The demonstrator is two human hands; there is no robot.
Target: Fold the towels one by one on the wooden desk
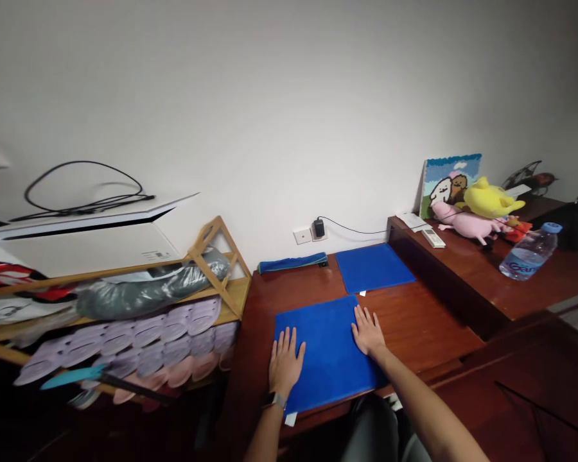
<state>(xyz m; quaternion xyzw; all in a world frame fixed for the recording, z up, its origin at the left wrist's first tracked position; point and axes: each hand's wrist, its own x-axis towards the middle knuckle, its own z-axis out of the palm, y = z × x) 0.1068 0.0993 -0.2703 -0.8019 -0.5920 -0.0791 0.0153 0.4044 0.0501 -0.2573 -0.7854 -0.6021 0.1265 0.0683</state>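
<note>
A blue cloth [330, 353] lies spread flat at the front of the brown desk [414, 321], with a white tag at its lower left corner. My left hand [286, 362] rests flat on its left edge, fingers spread; a watch is on that wrist. My right hand [367, 330] lies on its upper right edge, fingers apart, holding nothing. Behind it, a second blue cloth [373, 266] is laid flat near the wall, its white tag at the near edge. A folded blue cloth [293, 263] with a green edge sits at the back left of the desk.
To the right, a raised surface [481, 276] holds a water bottle [530, 253], plush toys [491, 199], a white remote [433, 239] and a picture. A wooden rack [241, 295] with shoes and a box stands left. A black charger [319, 227] is plugged into the wall.
</note>
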